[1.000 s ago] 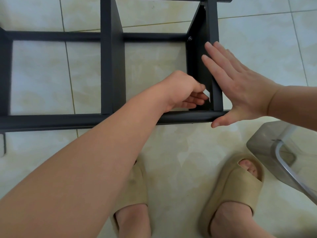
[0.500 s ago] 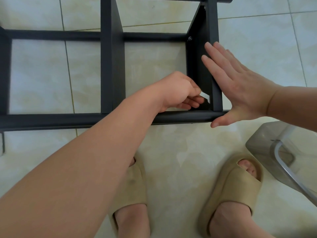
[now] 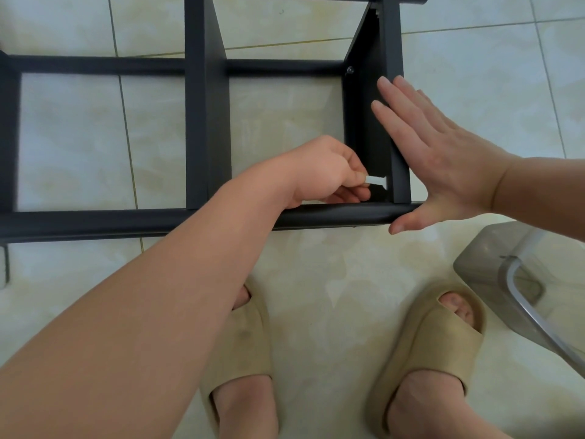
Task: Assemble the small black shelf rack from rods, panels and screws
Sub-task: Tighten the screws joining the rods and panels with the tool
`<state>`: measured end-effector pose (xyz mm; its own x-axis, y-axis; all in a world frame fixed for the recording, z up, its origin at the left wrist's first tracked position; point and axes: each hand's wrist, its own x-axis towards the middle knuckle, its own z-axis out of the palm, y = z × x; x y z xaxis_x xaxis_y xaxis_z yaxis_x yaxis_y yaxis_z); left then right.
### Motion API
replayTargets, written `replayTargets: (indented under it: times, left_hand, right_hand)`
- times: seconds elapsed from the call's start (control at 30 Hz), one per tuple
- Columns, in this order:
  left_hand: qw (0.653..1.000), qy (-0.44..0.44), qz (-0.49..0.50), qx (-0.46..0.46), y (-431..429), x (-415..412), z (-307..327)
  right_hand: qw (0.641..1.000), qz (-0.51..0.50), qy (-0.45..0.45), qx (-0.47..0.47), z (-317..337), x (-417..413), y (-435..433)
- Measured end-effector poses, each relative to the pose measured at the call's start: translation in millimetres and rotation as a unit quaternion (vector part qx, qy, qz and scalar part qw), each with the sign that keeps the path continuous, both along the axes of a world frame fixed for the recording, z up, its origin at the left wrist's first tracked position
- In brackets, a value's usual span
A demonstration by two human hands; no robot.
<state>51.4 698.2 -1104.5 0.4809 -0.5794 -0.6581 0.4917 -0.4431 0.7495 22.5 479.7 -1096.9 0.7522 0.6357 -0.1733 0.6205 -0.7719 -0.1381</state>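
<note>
The black shelf rack [image 3: 205,122] lies on its side on the tiled floor, rods running left to right and panels crossing them. My left hand [image 3: 323,172] pinches a small white tool [image 3: 376,180] whose tip meets the inner face of the right end panel [image 3: 364,128], just above the near rod [image 3: 332,215]. My right hand [image 3: 433,153] lies flat with straight fingers against the outer side of that panel, thumb at the near rod's end. A dark screw head [image 3: 350,70] shows at the panel's far corner.
My two feet in beige slides [image 3: 437,340] stand on the floor just in front of the rack. A smoky transparent stool with a metal leg [image 3: 519,280] sits at the right. Pale tiles surround the rack.
My left hand has drawn slightly left and turned, so the white tool now shows horizontally between fingers and panel. My right hand has stayed flat on the panel.
</note>
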Motion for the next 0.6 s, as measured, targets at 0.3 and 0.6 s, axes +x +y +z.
replayTargets:
  times: [0.3, 0.6]
  left_hand:
    - [0.997, -0.043, -0.067, 0.015, 2.7, -1.9, 4.4]
    - [0.988, -0.084, -0.125, 0.036, 0.7, -1.0, 4.2]
  right_hand:
    - [1.000, -0.003, 0.003, 0.000, 0.1, -0.3, 0.1]
    - [1.000, -0.003, 0.003, 0.001, 0.0, -0.3, -0.3]
